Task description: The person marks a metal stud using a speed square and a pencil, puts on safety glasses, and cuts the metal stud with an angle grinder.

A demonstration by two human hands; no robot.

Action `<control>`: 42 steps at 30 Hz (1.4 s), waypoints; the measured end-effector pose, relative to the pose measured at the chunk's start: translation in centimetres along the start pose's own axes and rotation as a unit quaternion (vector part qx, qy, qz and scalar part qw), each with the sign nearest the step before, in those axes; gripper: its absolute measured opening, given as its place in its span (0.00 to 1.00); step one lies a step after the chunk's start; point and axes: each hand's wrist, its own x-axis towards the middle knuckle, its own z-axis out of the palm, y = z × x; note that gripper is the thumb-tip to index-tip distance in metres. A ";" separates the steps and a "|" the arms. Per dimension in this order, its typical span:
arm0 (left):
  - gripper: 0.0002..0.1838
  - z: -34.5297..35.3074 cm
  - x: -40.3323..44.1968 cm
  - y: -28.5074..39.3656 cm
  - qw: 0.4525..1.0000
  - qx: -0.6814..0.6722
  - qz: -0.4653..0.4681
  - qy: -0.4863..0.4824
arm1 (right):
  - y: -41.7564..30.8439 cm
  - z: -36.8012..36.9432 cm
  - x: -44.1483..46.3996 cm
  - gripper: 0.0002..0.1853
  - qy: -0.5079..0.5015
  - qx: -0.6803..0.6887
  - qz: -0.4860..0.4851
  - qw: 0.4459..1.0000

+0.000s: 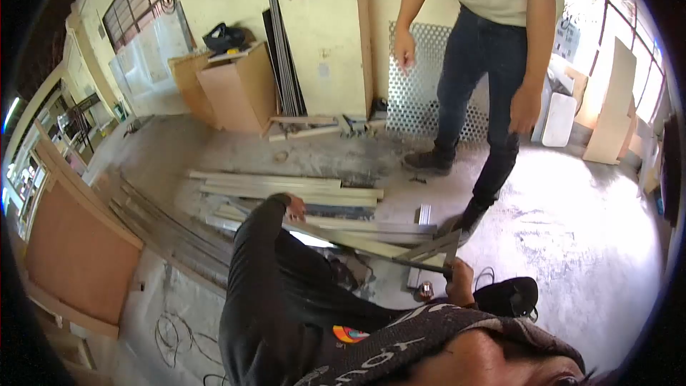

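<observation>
My left hand (295, 207) reaches forward past the dark sleeve, its fingers curled at the far part of a long, thin metal bar (350, 241). Close to my body, my right hand (461, 282) is closed around the near end of that bar, where a flat angled metal piece (429, 249) meets it. Whether this piece is joined to the bar I cannot tell. Under the bar, several long light-coloured metal profiles (286, 189) lie side by side on the floor. A small metallic tool (425, 290) sits beside my right hand.
A person in jeans (471, 64) stands just ahead, one shoe near the profiles. More long bars (171, 229) lie at left, beside a brown panel (78, 250). A loose cable (175, 336) coils on the floor. A wooden cabinet (239, 93) and perforated sheet (414, 93) stand along the wall.
</observation>
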 end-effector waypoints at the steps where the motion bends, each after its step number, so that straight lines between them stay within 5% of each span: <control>1: 0.48 -0.1 -0.2 -0.2 1.000 -0.013 -0.008 0.003 | -0.5 0.3 -0.3 0.04 0.008 0.011 0.012 1.000; 4: 0.50 0.0 -1.5 0.6 1.000 0.022 0.006 0.019 | -2.3 1.7 -1.0 0.03 0.082 0.087 0.111 0.987; 6: 0.47 0.0 -2.6 1.5 0.999 0.026 0.007 0.039 | -1.2 0.4 -0.3 0.03 0.046 0.097 0.110 0.988; 8: 0.31 -0.9 1.0 0.0 0.993 0.110 0.035 -0.003 | -0.1 -0.2 -0.3 0.09 0.033 0.086 0.083 0.992; 10: 0.34 -1.0 6.2 -3.0 0.994 0.064 0.089 0.005 | -1.6 0.1 -1.9 0.13 -0.024 0.003 0.028 0.999; 13: 0.44 0.0 1.4 5.2 0.957 0.180 0.180 0.139 | -0.9 -0.2 -1.9 0.16 -0.052 0.007 -0.009 0.999; 14: 0.38 1.3 -2.4 10.1 0.944 0.194 0.197 0.180 | -0.9 -0.1 -1.8 0.17 -0.052 0.009 0.001 0.999; 17: 0.47 3.9 -3.5 17.9 0.941 0.156 0.273 0.127 | -2.8 1.2 -0.8 0.18 0.047 0.089 0.122 0.987; 22: 0.53 10.5 -1.1 24.8 0.884 0.099 0.432 0.150 | -5.5 3.2 -1.6 0.18 0.100 0.091 0.168 0.976; 25: 0.61 12.8 0.1 28.8 0.899 0.026 0.423 0.107 | -5.1 2.2 -1.3 0.19 0.104 0.050 0.189 0.975; 34: 0.41 13.8 3.1 31.5 0.904 -0.036 0.417 0.093 | -5.5 2.1 -1.4 0.17 0.131 0.093 0.205 0.966; 36: 0.41 13.6 2.8 31.4 0.906 -0.044 0.413 0.087 | -6.8 3.1 -0.9 0.21 0.189 0.133 0.269 0.935; 42: 0.42 14.6 5.1 30.9 0.897 -0.082 0.424 0.089 | -5.1 1.6 -0.3 0.24 0.198 0.203 0.256 0.924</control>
